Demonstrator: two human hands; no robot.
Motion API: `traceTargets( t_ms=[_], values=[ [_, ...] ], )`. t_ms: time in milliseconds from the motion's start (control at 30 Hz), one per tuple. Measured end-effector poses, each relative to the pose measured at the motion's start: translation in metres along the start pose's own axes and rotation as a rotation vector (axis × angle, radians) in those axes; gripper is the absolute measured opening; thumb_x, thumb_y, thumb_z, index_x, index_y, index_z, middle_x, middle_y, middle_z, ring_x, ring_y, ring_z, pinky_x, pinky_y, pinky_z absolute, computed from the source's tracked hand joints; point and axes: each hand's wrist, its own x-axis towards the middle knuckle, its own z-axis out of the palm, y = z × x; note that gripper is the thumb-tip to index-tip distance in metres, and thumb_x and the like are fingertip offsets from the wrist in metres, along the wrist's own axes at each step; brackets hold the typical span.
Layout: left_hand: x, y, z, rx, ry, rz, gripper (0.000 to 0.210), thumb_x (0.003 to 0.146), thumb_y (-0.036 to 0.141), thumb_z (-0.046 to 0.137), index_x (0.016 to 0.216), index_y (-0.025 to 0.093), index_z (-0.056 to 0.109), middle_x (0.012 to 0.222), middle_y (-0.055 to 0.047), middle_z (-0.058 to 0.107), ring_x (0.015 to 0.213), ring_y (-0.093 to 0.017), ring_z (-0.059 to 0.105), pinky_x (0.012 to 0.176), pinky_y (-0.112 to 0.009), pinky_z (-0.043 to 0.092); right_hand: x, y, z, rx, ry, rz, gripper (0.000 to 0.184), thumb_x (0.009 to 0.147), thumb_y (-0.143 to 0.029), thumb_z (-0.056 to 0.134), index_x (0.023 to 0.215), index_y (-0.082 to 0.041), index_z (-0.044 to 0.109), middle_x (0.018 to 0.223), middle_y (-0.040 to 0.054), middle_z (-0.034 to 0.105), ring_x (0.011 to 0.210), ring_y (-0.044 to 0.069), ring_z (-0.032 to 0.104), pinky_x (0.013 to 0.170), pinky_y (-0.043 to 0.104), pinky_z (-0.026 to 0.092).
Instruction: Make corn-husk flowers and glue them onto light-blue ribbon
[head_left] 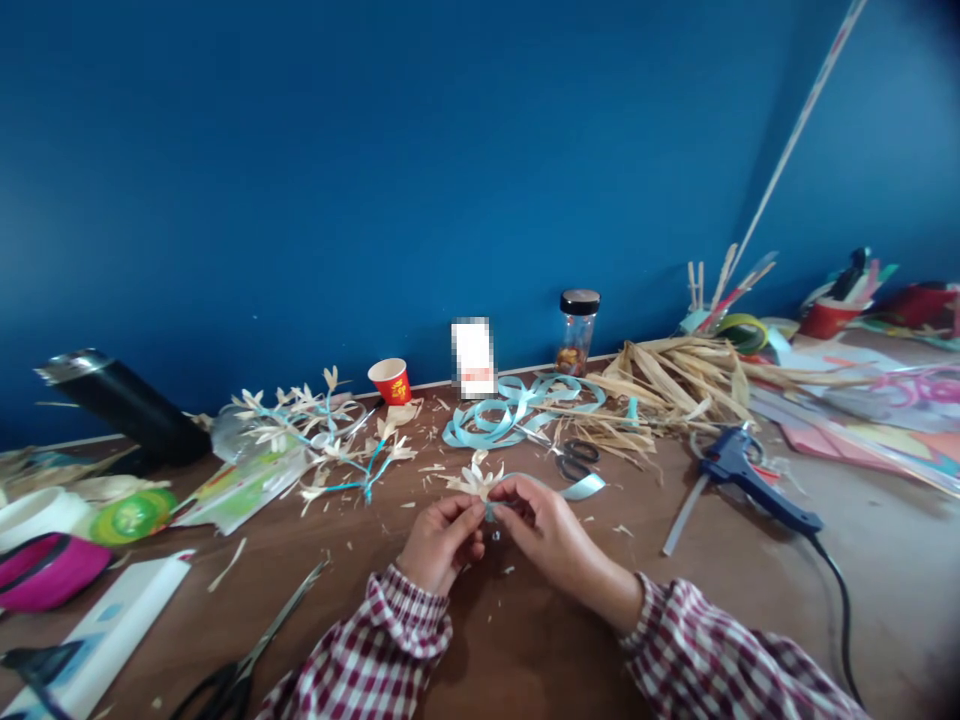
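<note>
Between the bare hands, petals up: a pale husk flower (pixel 480 478). Clamped on its base with thumb and fingertips of the left hand (pixel 444 540); pinched there too by the right hand (pixel 551 530), with a bit of pale blue showing between. Likely very light, dry and papery, stiffish but easily split; best gripped low at the base, clear of the petals. Just beyond the right hand, a loose ribbon end (pixel 583 488), probably soft and slippery. Behind it, small scissors (pixel 577 460) and a coil of blue ribbon (pixel 480 430). To the left, blue-stemmed flowers (pixel 367 468) and large scissors (pixel 244 665); to the right, a glue gun (pixel 750 475) and heaped dry husks (pixel 660 385). Underneath, a brown surface (pixel 555 640) littered with scraps. At the back, a red paper cup (pixel 390 382), a black-lidded jar (pixel 577 335) and a plain blue wall (pixel 450 170).
</note>
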Motion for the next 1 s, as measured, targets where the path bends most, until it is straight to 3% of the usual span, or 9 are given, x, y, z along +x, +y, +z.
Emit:
traceTargets(
  t_ms=[233, 433, 767, 1000],
  values=[
    [-0.0027, -0.0013, 0.0039, 0.061, 0.015, 0.033, 0.035, 0.049, 0.038, 0.081, 0.067, 0.012, 0.064, 0.044, 0.006, 0.053, 0.035, -0.002, 0.045, 0.038, -0.012, 0.040, -0.0002, 0.0066, 0.0012, -0.028, 0.012, -0.007, 0.006, 0.081, -0.015, 0.050, 0.080, -0.019, 0.055, 0.069, -0.0007, 0.059, 0.061, 0.013, 0.054, 0.058, 0.022, 0.043],
    [0.0005, -0.0023, 0.0031, 0.048, 0.051, 0.045, 0.039, 0.047, 0.041, 0.081, 0.065, 0.012, 0.062, 0.044, 0.006, 0.052, 0.037, -0.003, 0.045, 0.038, -0.014, 0.040, -0.0010, 0.0062, -0.0030, -0.184, 0.170, -0.099, 0.015, 0.076, -0.014, 0.057, 0.089, -0.021, 0.054, 0.087, 0.0026, 0.055, 0.061, 0.011, 0.052, 0.059, 0.024, 0.044],
    [-0.0029, -0.0013, 0.0048, 0.068, 0.003, 0.047, 0.036, 0.051, 0.040, 0.080, 0.065, 0.012, 0.060, 0.044, 0.006, 0.051, 0.037, -0.003, 0.043, 0.038, -0.013, 0.038, -0.0025, 0.0091, -0.0002, -0.268, 0.105, -0.144, 0.009, 0.080, -0.014, 0.053, 0.084, -0.021, 0.058, 0.083, 0.0016, 0.057, 0.067, 0.013, 0.053, 0.060, 0.022, 0.042],
    [-0.0032, -0.0021, 0.0051, 0.080, -0.012, 0.052, 0.036, 0.054, 0.041, 0.078, 0.067, 0.013, 0.058, 0.046, 0.006, 0.051, 0.039, -0.003, 0.044, 0.039, -0.014, 0.038, -0.0022, 0.0086, 0.0003, -0.257, 0.102, -0.120, 0.007, 0.080, -0.014, 0.053, 0.083, -0.020, 0.056, 0.078, 0.0010, 0.054, 0.061, 0.011, 0.050, 0.057, 0.022, 0.040]
  ],
)
